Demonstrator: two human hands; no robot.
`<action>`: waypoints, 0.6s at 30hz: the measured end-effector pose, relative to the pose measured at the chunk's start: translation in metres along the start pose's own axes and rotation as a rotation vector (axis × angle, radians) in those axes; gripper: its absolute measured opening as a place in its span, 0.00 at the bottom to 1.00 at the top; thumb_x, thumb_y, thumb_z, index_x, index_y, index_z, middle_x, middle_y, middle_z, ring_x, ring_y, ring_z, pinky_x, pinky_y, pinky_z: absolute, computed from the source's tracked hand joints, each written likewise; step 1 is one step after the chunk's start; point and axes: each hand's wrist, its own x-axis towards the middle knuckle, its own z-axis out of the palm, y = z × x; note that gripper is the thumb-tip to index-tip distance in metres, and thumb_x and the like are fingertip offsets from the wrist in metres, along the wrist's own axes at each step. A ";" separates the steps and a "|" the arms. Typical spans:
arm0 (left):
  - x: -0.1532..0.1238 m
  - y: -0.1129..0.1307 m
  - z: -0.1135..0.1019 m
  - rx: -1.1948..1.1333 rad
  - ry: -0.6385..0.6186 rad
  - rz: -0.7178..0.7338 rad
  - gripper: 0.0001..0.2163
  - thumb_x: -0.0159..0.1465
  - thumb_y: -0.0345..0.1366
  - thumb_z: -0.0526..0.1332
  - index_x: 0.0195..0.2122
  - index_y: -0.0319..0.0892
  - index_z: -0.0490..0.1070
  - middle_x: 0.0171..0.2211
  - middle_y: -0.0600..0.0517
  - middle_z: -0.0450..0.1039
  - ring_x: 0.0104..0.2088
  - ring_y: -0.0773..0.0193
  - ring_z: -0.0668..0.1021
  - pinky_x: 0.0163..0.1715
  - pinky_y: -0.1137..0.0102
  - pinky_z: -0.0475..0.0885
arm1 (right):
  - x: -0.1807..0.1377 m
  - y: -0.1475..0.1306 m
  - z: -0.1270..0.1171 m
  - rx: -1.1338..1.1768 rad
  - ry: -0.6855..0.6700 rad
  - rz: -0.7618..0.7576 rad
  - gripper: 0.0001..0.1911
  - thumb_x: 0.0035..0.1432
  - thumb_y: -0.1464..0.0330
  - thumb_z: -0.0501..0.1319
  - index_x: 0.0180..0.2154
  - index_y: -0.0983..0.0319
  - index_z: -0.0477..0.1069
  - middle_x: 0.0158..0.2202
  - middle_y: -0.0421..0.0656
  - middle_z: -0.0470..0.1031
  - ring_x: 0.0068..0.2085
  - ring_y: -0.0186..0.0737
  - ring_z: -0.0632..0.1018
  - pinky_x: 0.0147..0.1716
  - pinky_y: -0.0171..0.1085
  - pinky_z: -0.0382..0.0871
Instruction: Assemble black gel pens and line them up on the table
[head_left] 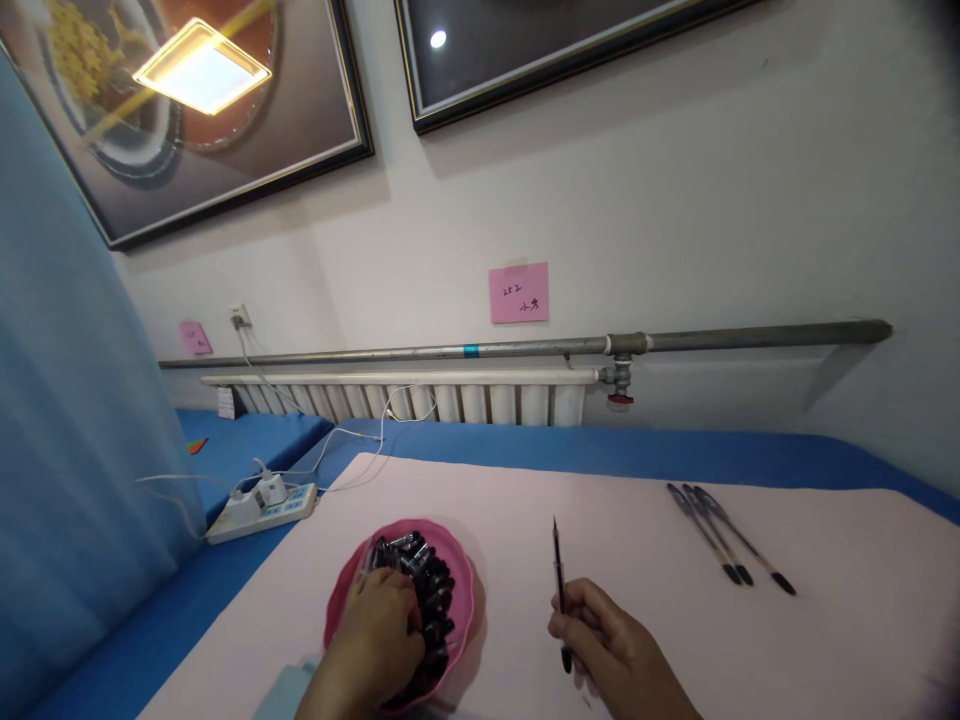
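A pink scalloped bowl (pixel 466 610) holds many small black and clear pieces (pixel 431 580) that look like pen caps. My left hand (pixel 382 625) reaches down into it, fingers curled and closed among the caps; what they grip is hidden. To the right, my right hand (pixel 611 640) pinches a slim uncapped pen (pixel 559 575) between thumb and fingers, its bare tip pointing up and its black end downward. Three pens with black caps (pixel 724 540) lie slanted side by side farther right.
Pink paper (pixel 517 510) covers the blue table (pixel 622 450). A white power strip (pixel 292 508) with plugs and cables lies at the left, near a blue curtain (pixel 67 420). A radiator (pixel 480 400) and pipe (pixel 420 353) run along the wall behind.
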 end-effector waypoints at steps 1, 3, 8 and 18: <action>0.001 0.001 0.000 0.009 0.003 -0.001 0.11 0.52 0.32 0.54 0.28 0.42 0.77 0.39 0.45 0.77 0.48 0.52 0.72 0.51 0.60 0.59 | 0.000 0.001 0.000 -0.006 -0.003 0.001 0.06 0.53 0.63 0.54 0.29 0.58 0.62 0.21 0.33 0.60 0.23 0.33 0.66 0.22 0.31 0.60; 0.002 0.003 0.000 0.032 0.008 -0.008 0.14 0.57 0.34 0.50 0.30 0.41 0.77 0.38 0.43 0.77 0.46 0.51 0.73 0.49 0.59 0.61 | 0.000 0.002 -0.001 -0.022 -0.003 0.003 0.06 0.53 0.62 0.54 0.29 0.58 0.62 0.21 0.33 0.60 0.23 0.33 0.67 0.22 0.31 0.60; 0.005 0.009 0.000 0.076 0.025 -0.064 0.14 0.57 0.32 0.50 0.32 0.42 0.76 0.39 0.43 0.77 0.45 0.49 0.73 0.45 0.57 0.62 | -0.002 -0.001 -0.001 0.003 0.009 0.003 0.07 0.53 0.62 0.55 0.28 0.59 0.63 0.21 0.34 0.61 0.23 0.32 0.67 0.23 0.31 0.60; 0.008 0.006 0.004 0.050 0.049 -0.050 0.15 0.56 0.28 0.49 0.30 0.44 0.76 0.38 0.44 0.77 0.43 0.50 0.74 0.42 0.59 0.62 | 0.003 -0.014 -0.004 0.329 0.052 0.156 0.10 0.49 0.60 0.56 0.28 0.61 0.66 0.19 0.36 0.67 0.17 0.28 0.63 0.13 0.29 0.51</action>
